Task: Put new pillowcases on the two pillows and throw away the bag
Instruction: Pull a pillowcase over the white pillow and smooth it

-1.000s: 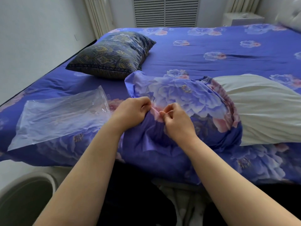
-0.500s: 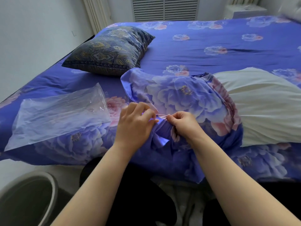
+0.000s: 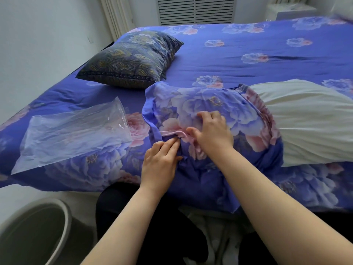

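Note:
A white pillow (image 3: 305,121) lies on the bed at the right, its left end inside a bunched blue floral pillowcase (image 3: 206,104). My left hand (image 3: 160,161) pinches a pink fold of that pillowcase near the bed's front edge. My right hand (image 3: 212,134) grips the cloth just right of the fold, fingers curled into it. A second pillow (image 3: 131,60) in a dark patterned case rests at the back left. A clear plastic bag (image 3: 72,134) lies flat on the bed to the left of my hands.
The bed (image 3: 248,52) wears a blue floral sheet that matches the pillowcase. A grey round bin (image 3: 38,232) stands on the floor at the lower left. A white wall runs along the left, and a louvred panel (image 3: 196,10) sits behind the bed.
My left hand has dropped lower and now pinches the pink fold from below. My right hand has moved up and over the cloth. The pillowcase's near edge has been pulled flatter.

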Demonstrator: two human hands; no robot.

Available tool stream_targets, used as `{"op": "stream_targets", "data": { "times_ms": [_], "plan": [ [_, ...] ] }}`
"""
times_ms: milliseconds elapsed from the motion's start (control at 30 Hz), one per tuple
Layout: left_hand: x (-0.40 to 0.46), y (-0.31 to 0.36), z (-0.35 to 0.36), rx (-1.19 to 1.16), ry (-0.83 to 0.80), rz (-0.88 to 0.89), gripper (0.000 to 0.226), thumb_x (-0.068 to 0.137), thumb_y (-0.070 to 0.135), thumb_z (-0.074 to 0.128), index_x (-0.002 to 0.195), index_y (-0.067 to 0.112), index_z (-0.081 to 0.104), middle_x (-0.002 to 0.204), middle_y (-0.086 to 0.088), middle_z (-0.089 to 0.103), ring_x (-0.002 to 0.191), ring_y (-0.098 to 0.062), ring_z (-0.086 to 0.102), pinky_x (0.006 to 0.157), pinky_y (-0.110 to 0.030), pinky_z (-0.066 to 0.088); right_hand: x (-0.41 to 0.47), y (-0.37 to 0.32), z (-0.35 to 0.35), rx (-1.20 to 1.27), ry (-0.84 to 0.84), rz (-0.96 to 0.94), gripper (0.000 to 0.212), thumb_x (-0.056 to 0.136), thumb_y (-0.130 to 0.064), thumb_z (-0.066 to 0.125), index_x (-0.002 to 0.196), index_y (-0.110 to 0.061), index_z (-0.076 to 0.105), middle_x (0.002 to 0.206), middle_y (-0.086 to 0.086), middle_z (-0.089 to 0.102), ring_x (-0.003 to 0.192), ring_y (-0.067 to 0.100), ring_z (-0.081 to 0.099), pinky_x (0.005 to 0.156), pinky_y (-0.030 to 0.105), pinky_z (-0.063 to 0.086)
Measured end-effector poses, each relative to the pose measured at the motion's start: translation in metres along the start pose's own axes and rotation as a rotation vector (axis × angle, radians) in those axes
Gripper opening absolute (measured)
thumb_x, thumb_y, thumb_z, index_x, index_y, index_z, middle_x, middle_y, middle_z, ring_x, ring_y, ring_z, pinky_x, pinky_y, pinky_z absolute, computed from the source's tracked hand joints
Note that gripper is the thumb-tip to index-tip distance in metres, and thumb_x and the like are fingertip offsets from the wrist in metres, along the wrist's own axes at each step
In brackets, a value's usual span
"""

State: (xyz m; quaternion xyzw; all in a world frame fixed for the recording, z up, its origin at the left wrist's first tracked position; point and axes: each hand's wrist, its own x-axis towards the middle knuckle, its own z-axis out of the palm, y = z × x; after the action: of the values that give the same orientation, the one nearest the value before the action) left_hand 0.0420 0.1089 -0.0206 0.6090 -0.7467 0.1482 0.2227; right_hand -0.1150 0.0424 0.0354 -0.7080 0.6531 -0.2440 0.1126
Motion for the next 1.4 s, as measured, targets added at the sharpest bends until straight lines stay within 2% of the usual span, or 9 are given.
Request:
{"op": "stream_targets", "data": {
  "times_ms": [133,400,600,800,1000,1067,1167,1300,1400],
  "plan": [
    [0.007,-0.008,0.004,0.016,-0.031,0.047,0.046,0.081,0.047,0.044,0.115,0.024,0.064,0.120,0.015,0.061,0.095,-0.016,0.045,0.076,-0.033,0.043,0.013,0.003,0.009,-0.301,0.024,-0.113,0.025,0.093,-0.028,0.053,0.113,-0.015,0.057,0.125,0.009,0.045,0.116,0.030,0.038,0.095,0.038,0.032],
    [0.019,-0.020,0.007,0.012,0.038,0.170,0.026,0.080,0.044,0.050,0.086,0.024,0.066,0.094,0.014,0.065,0.088,-0.017,0.042,0.075,-0.029,0.031,0.016,0.012,0.006,-0.287,-0.041,-0.185,0.049,0.086,-0.051,0.056,0.119,-0.016,0.048,0.124,0.007,0.045,0.116,0.029,0.040,0.095,0.039,0.032],
    [0.014,-0.036,-0.003,-0.175,0.012,0.182,0.027,0.081,0.043,0.051,0.078,0.018,0.061,0.080,0.008,0.064,0.081,-0.016,0.044,0.075,-0.030,0.040,0.018,0.019,0.014,-0.506,-0.026,-0.257,0.022,0.095,-0.022,0.047,0.112,-0.008,0.052,0.115,0.010,0.055,0.109,0.031,0.048,0.090,0.040,0.035],
    [-0.010,-0.047,-0.010,-0.284,-0.019,0.124,0.030,0.084,0.043,0.052,0.077,0.017,0.065,0.077,0.007,0.063,0.076,-0.015,0.045,0.076,-0.028,0.041,0.036,0.050,-0.026,-0.386,0.166,-0.035,0.043,0.093,-0.042,0.049,0.115,-0.006,0.053,0.121,0.019,0.052,0.117,0.036,0.045,0.092,0.044,0.035],
    [-0.020,-0.023,-0.004,-0.541,-0.003,-0.427,0.007,0.080,0.027,0.067,0.087,0.026,0.067,0.077,0.013,0.063,0.082,-0.019,0.057,0.080,-0.040,0.048,0.002,0.079,-0.022,-0.088,0.411,0.067,0.028,0.089,-0.036,0.059,0.105,-0.013,0.065,0.123,0.013,0.053,0.118,0.035,0.044,0.099,0.042,0.032],
    [-0.020,-0.014,0.000,-0.634,0.024,-0.566,0.025,0.074,0.019,0.071,0.095,0.030,0.061,0.090,0.006,0.064,0.090,-0.023,0.057,0.085,-0.044,0.048,-0.010,0.084,-0.015,-0.039,0.521,0.065,0.027,0.088,-0.033,0.059,0.103,-0.012,0.068,0.122,0.015,0.055,0.115,0.037,0.049,0.099,0.044,0.036],
    [-0.020,-0.006,0.002,-0.561,0.108,-0.713,0.048,0.069,0.014,0.079,0.110,0.009,0.055,0.110,-0.012,0.055,0.106,-0.030,0.046,0.095,-0.039,0.038,-0.026,0.094,-0.009,-0.034,0.634,0.079,0.029,0.089,-0.034,0.054,0.105,-0.014,0.068,0.123,0.014,0.055,0.112,0.037,0.051,0.098,0.044,0.036],
    [-0.023,-0.002,0.000,-0.812,-0.109,-1.033,0.041,0.081,0.030,0.071,0.103,0.000,0.053,0.106,-0.014,0.057,0.105,-0.029,0.054,0.083,-0.031,0.038,-0.041,0.113,-0.012,0.026,0.641,0.129,0.038,0.089,-0.037,0.057,0.119,-0.015,0.061,0.133,0.018,0.047,0.118,0.039,0.045,0.102,0.043,0.029],
    [-0.024,-0.003,-0.002,-0.883,-0.219,-1.022,0.033,0.087,0.033,0.062,0.097,0.002,0.060,0.093,-0.012,0.063,0.096,-0.028,0.060,0.076,-0.030,0.039,-0.049,0.124,-0.021,0.194,0.610,0.197,0.059,0.087,-0.040,0.059,0.131,-0.003,0.046,0.129,0.020,0.048,0.118,0.037,0.043,0.100,0.038,0.026]
  ]
}}
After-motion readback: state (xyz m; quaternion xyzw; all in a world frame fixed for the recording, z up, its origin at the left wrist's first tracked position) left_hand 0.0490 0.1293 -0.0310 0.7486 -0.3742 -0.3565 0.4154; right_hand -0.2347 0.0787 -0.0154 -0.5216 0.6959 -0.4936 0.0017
